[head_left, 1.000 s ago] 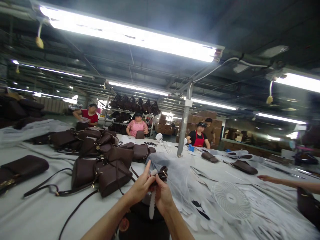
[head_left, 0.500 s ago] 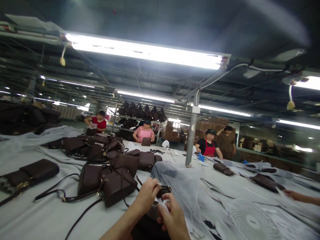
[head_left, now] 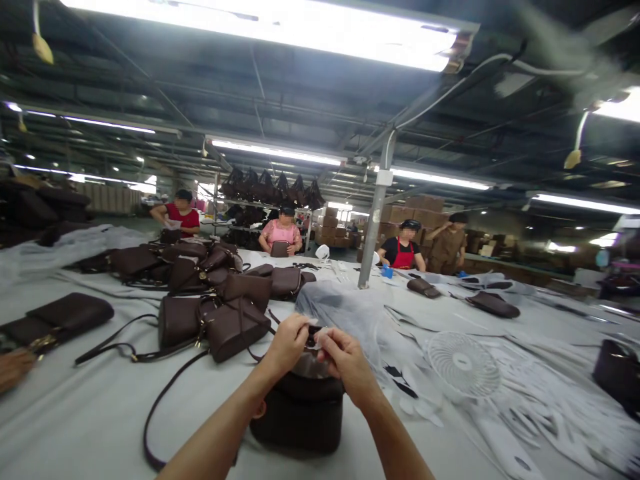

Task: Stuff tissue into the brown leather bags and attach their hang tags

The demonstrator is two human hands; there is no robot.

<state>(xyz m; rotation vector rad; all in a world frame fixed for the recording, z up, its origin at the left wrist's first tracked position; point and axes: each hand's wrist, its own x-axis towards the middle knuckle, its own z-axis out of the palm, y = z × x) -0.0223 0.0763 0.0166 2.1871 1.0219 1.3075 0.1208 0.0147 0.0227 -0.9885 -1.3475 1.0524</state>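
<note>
A dark brown handbag [head_left: 300, 417] stands upright on the table right in front of me, its strap [head_left: 155, 413] curving out to the left. Over its top, my left hand [head_left: 289, 345] pinches a small piece of thin white wrapping [head_left: 311, 324] beside a dark handle with metal fittings. Close by on the right, my right hand [head_left: 345, 360] is also closed, thumb against fingers, on a bit of white wrapping at the same handle. My fingers partly hide the handle. Whether both pinch one piece cannot be made out.
Several brown handbags [head_left: 235, 327] are heaped left of centre. A co-worker's hand [head_left: 17, 370] touches another bag [head_left: 70, 317] at far left. Clear plastic sheeting [head_left: 340, 313], a white fan [head_left: 463, 363] and a metal post [head_left: 375, 227] lie beyond and right. People work across the table.
My view has tipped down, showing more of the bag. My hands stay at its handle, slightly farther apart. The co-worker's hand at right has left view; one appears at far left.
</note>
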